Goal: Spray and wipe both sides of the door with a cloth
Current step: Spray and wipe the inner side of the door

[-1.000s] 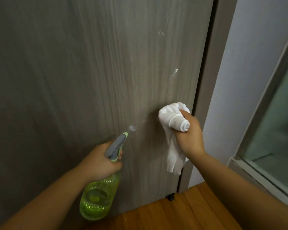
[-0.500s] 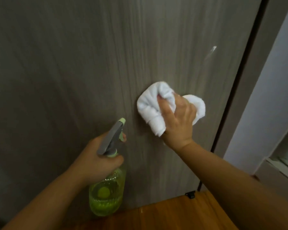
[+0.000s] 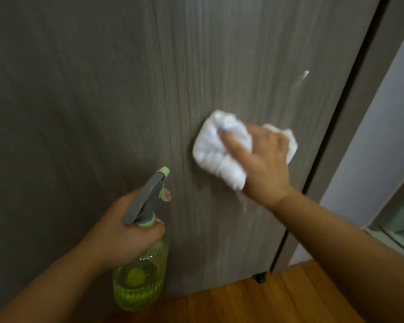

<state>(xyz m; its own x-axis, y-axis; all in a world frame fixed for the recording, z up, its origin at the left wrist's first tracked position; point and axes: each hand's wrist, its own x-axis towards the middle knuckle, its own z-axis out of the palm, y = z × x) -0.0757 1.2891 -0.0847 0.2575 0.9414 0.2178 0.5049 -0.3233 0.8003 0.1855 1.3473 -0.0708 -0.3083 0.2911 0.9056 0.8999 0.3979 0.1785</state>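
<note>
Pressing bunched white cloth (image 3: 219,155) against grey wood-grain door (image 3: 103,89) with right hand (image 3: 264,164), fingers curled over it. Left hand (image 3: 124,231), below-left of cloth, gripping green translucent spray bottle (image 3: 140,276).

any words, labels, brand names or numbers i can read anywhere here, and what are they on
None: no readable text shows in this picture.
Spray bottle: green ribbed plastic with a grey trigger top, no label or print visible on the side that shows.
Cloth: plain white, no tag or print visible.
Door: grey wood grain with wet streaks only, no sign or number.
</note>
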